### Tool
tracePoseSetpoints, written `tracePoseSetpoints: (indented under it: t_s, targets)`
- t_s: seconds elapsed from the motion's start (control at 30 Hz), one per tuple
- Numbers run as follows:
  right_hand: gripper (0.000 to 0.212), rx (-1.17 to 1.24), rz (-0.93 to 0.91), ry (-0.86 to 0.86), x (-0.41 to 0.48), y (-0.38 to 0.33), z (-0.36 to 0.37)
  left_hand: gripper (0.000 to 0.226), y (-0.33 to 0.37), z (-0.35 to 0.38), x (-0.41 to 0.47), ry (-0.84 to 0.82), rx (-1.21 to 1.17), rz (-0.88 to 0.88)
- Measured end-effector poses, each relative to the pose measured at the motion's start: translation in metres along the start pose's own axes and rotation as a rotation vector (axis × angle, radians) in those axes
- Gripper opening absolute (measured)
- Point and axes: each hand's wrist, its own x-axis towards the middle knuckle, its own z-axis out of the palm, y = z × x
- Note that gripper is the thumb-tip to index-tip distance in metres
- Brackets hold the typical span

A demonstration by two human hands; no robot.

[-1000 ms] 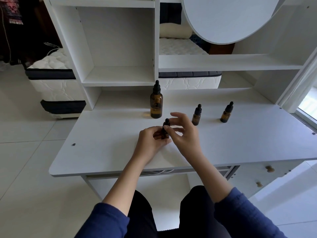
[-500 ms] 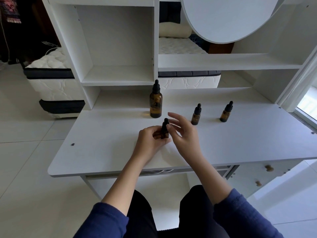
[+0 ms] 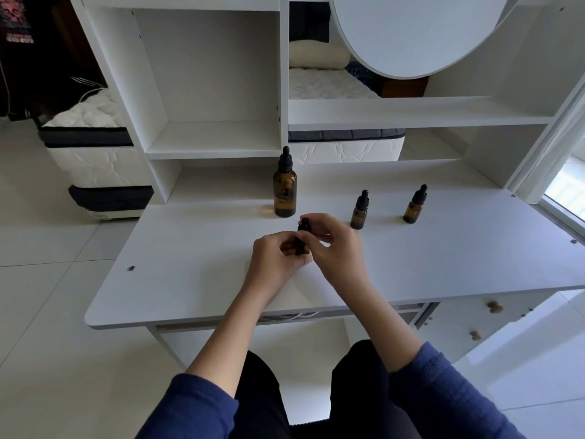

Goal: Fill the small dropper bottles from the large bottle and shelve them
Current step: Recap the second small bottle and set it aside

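A white shelf unit [image 3: 205, 74] rose from the far edge of the white tabletop [image 3: 190, 264]. Its left cubby opened above the far-left corner, and a long shelf board ran off toward the far-right corner. A round white panel [image 3: 411, 33] hung over that board. Behind the unit, a quilted white mattress [image 3: 95, 160] with dark bands lay on the tiled floor.

The person sat at the near edge in dark blue sleeves [image 3: 196, 407], both forearms reaching over the tabletop to meet near its middle. The left hand [image 3: 275, 258] rested on the surface, its fingers curled round the amber body of the held dropper bottle [image 3: 302, 236]. The right hand [image 3: 335, 245] came in from the right and pinched the bottle's black dropper cap between thumb and fingertips, the remaining fingers bent loosely above. The bottle stood roughly upright between the two hands and was mostly hidden by them. Whether its cap was tight or loose could not be told.

The large bottle [image 3: 285, 191], amber with a black dropper top, stood upright just beyond the hands toward the far edge, below the divider of the shelf unit. To its right, the middle dropper bottle [image 3: 359, 212] stood capped and upright, just beside the right hand's knuckles. The far-right dropper bottle [image 3: 415, 205], also capped and upright, stood near it, further toward the right edge.
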Motion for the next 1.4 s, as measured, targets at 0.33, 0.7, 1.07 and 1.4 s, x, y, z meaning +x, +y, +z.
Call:
tracePoseSetpoints:
  t_s: [0.33,0.7,1.07,1.4]
  targets:
    - [0.020,-0.096,-0.103,0.031,-0.003,-0.002,0.002,0.024,-0.001,0.002,-0.002,-0.024,0.007,0.011]
    - [0.020,-0.062,-0.023,0.079,-0.008,-0.001,-0.018,0.043,-0.003,0.006,-0.005,-0.077,0.105,0.038]
    - [0.018,-0.064,0.084,0.282,-0.008,0.022,-0.079,0.034,-0.007,0.011,-0.003,-0.087,0.527,0.215]
    - [0.021,-0.138,0.161,0.449,0.017,0.048,-0.131,0.043,-0.012,0.016,0.000,-0.004,0.714,0.168]
